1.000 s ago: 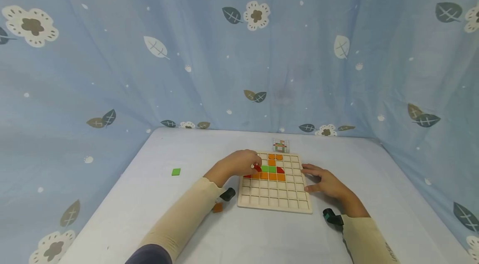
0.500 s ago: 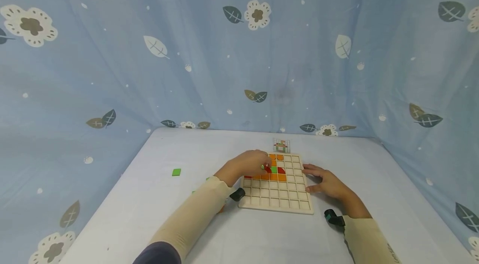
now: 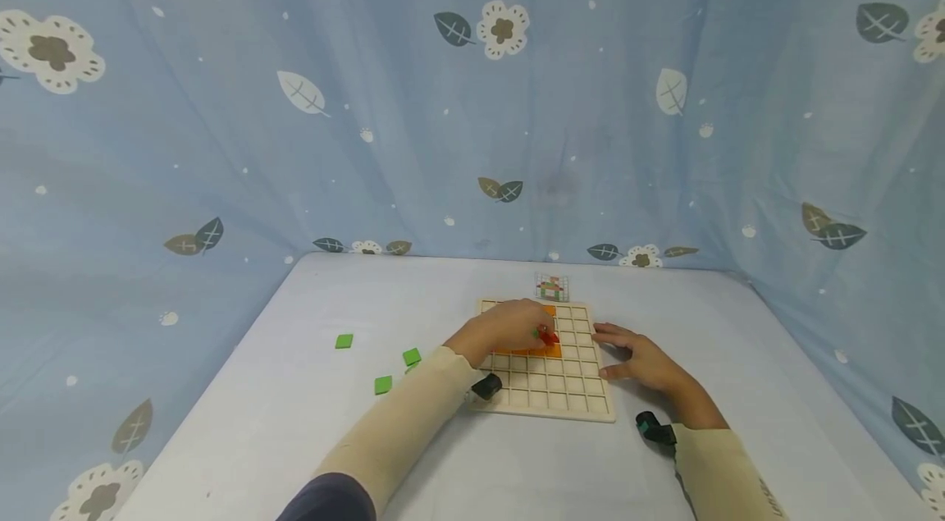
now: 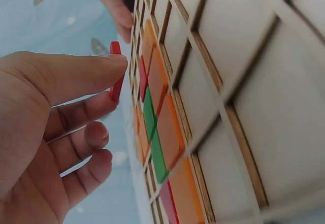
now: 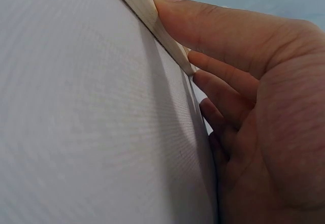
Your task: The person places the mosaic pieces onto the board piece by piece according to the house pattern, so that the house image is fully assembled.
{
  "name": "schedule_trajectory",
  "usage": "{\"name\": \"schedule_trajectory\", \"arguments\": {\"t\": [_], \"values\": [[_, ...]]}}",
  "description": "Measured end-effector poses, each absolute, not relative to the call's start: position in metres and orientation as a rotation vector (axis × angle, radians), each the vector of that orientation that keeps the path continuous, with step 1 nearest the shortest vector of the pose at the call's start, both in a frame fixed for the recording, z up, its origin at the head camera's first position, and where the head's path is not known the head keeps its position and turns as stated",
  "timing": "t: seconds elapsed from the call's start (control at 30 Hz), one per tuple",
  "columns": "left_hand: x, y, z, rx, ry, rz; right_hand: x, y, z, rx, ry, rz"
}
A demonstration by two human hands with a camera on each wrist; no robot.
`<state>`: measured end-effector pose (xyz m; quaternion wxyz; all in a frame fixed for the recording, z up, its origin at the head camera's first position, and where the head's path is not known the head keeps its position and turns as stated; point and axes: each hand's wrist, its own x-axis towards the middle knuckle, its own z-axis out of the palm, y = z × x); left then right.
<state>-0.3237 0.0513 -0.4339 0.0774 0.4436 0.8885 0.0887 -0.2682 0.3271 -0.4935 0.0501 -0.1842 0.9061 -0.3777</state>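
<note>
My left hand [image 3: 509, 324] is above the wooden grid board [image 3: 542, 404]. Between thumb and index finger it pinches a thin red tile [image 4: 117, 74], seen edge-on in the left wrist view. The tile is raised off the board; its outline is hard to tell. Orange tiles [image 4: 167, 130], green tiles [image 4: 155, 140] and a red tile [image 4: 142, 76] lie in the cells below, partly covered by the hand in the head view. At the board's right edge, my right hand [image 3: 641, 358] rests with fingers spread and slightly bent, thumb touching the board's side.
Several green square tiles [image 3: 382, 385] lie on the white table [image 3: 280, 414] left of the board. A small card with a coloured pattern [image 3: 552, 287] sits behind the board. A blue curtain [image 3: 384, 94] with leaves and flowers hangs at the back.
My left hand has moved rightward across the board with the red tile. Its forearm shift brings more green tiles into sight on the left. The right hand holds its place.
</note>
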Motion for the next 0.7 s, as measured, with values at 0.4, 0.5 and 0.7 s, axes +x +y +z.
{"name": "schedule_trajectory", "arguments": {"t": [0.4,0.5,0.7], "values": [[-0.323,0.072,-0.439,1.421,2.662,0.265,-0.269,0.326,-0.493,-0.548,2.759,-1.147],[-0.321,0.077,-0.438,1.421,2.653,0.286,-0.269,0.326,-0.493,-0.544,2.762,-1.144],[-0.319,0.084,-0.441,1.425,2.654,0.283,-0.27,0.326,-0.496,-0.52,2.762,-1.15]]}}
